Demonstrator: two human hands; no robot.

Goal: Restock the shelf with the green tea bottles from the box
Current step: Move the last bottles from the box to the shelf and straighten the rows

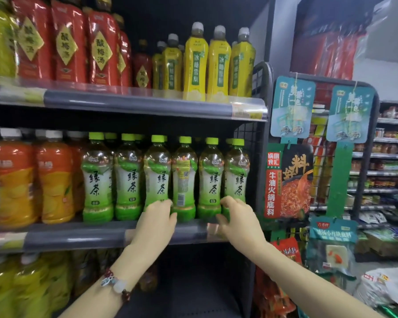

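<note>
Hands (157, 214) hiding bottle bases (184, 212) (blurred)

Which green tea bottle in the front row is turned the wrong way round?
The fourth green tea bottle from the left, between the two hands: it shows its barcode and small print, while the others show the big brush characters.

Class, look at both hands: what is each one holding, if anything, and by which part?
Left hand: grip at the base of the third tea bottle. Right hand: grip at the base of the end bottle.
</note>
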